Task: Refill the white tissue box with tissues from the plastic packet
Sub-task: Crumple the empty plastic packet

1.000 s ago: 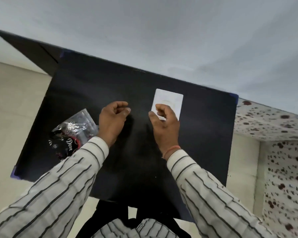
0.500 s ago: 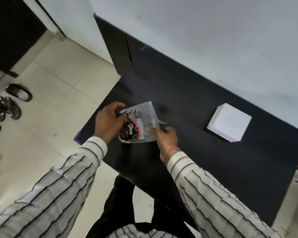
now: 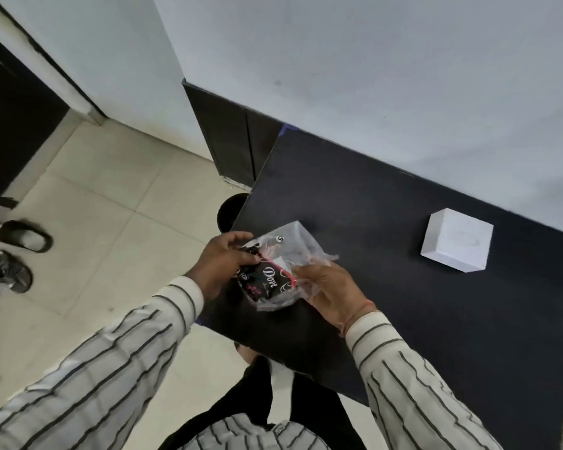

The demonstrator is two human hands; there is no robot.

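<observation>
1. Here the plastic packet (image 3: 280, 271) is held up just above the near left part of the black tabletop (image 3: 387, 313), a clear crinkled bag with dark printed contents inside; whether those are the tissues cannot be told.
2. The left hand (image 3: 223, 266) has its grip closed on the packet's left edge, thumb on top and fingers curled under.
3. The right hand (image 3: 330, 292) pinches the right edge, where a loose flap of film sticks out; its grip is closed on the plastic, palm turned partly up.
4. The white tissue box (image 3: 455, 245) sits well apart to the right on the tabletop, near the wall (image 3: 371, 76), with no opening visible from this angle.
5. Risk: the film looks thin and slippery, so a hard pull from both sides could tear it unevenly or let the contents drop out. The packet hangs near the tabletop's left edge, so a fall might land on the tiled floor (image 3: 111, 206).
6. Risk: the box is light and unsteadied, so pushing tissues in one-handed could slide it.
7. Compared with half a second ago, the packet is in much the same two-handed hold, and the right hand has turned to show more palm. A second ago the packet lay on the tabletop, both hands empty.
</observation>
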